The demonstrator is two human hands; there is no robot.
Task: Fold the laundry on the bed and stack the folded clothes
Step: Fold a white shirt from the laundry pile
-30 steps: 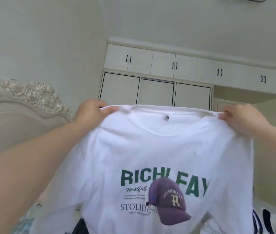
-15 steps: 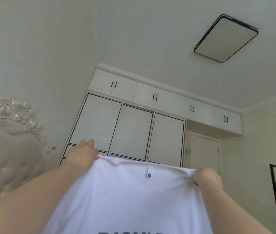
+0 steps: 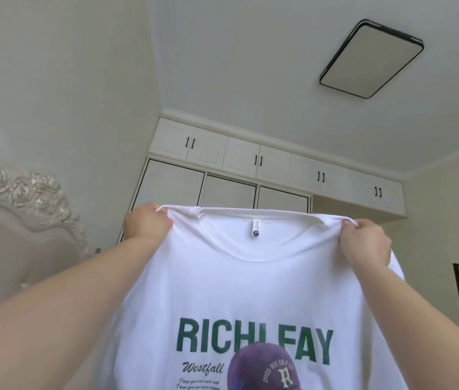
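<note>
Both hands, left (image 3: 146,223) and right (image 3: 364,243), each grip pinching white T-shirt (image 3: 251,291) shoulders (hem cut off below)

Light: bright, soft, even daylight; source out of view
Ceiling lamp (image 3: 371,58): looks unlit, no glare
Shadows: faint, below the lamp along the wardrobe (image 3: 265,170) top
Distortion: wide-angle bending towards edges
Focus: mildly soft throughout

The T-shirt (image 3: 251,291) hides the wardrobe (image 3: 222,190) bottom; its own lower part is cut off, its small print blurred.
</note>
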